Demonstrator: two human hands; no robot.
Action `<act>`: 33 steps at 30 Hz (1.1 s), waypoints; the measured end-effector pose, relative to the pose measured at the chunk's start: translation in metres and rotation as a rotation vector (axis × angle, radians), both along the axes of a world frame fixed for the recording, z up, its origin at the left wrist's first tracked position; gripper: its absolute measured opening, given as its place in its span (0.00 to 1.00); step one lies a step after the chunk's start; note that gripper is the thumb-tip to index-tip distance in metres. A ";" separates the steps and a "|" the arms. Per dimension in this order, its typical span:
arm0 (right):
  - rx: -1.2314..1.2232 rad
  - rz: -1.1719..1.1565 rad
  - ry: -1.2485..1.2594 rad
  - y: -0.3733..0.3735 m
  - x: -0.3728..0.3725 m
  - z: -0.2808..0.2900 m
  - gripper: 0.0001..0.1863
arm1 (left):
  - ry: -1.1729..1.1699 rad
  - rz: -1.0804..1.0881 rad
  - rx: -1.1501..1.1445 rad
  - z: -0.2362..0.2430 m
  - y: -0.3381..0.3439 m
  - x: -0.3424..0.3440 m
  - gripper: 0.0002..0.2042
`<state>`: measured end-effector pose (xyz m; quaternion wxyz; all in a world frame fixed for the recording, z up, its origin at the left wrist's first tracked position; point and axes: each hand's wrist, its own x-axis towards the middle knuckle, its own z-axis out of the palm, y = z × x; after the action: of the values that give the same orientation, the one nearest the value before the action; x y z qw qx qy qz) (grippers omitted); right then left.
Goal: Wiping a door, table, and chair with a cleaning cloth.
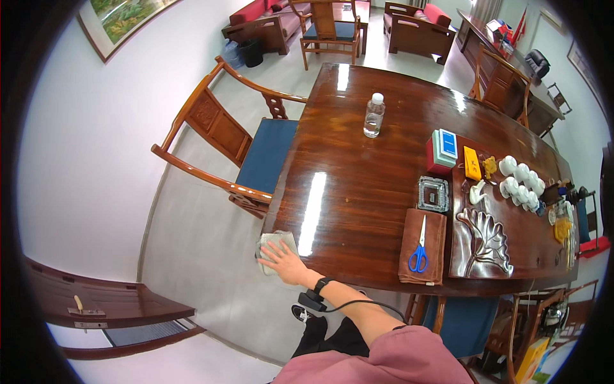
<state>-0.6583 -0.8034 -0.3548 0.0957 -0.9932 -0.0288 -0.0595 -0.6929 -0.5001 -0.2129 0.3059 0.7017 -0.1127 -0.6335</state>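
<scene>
My right hand (281, 261) lies with fingers spread on a folded pale grey cloth (286, 239) at the near-left corner of the glossy dark wooden table (352, 224). A black strap with a device and cable is on that wrist. To its right, blue-handled scissors (418, 258) rest on a folded brown cloth (432, 227), beside a glass square dish (433, 194). A clear bottle with a white cap (373, 120) stands farther back. My left hand is not in view.
A wooden chair (262, 153) stands at the table's left side. A carved tea tray (480, 253) with several white cups (521, 185) occupies the right. A wooden door (115, 307) is at lower left; sofas (262, 25) and a desk (480, 32) are behind.
</scene>
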 end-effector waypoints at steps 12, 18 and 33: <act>0.259 -0.413 -0.071 -0.048 -0.143 0.002 0.32 | -0.050 -0.082 -0.045 0.001 -0.031 -0.015 0.15; 0.218 -0.377 -0.072 -0.030 -0.122 0.022 0.35 | -0.115 -0.036 -0.089 0.019 -0.009 -0.028 0.15; -0.125 -0.346 0.358 0.008 -0.133 0.071 0.39 | -0.069 0.082 -0.167 -0.001 0.090 -0.051 0.15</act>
<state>-0.7912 -0.7957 -0.2838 0.0262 -0.9821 0.1553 0.1035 -0.7442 -0.4099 -0.2141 0.3851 0.6991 -0.1468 -0.5843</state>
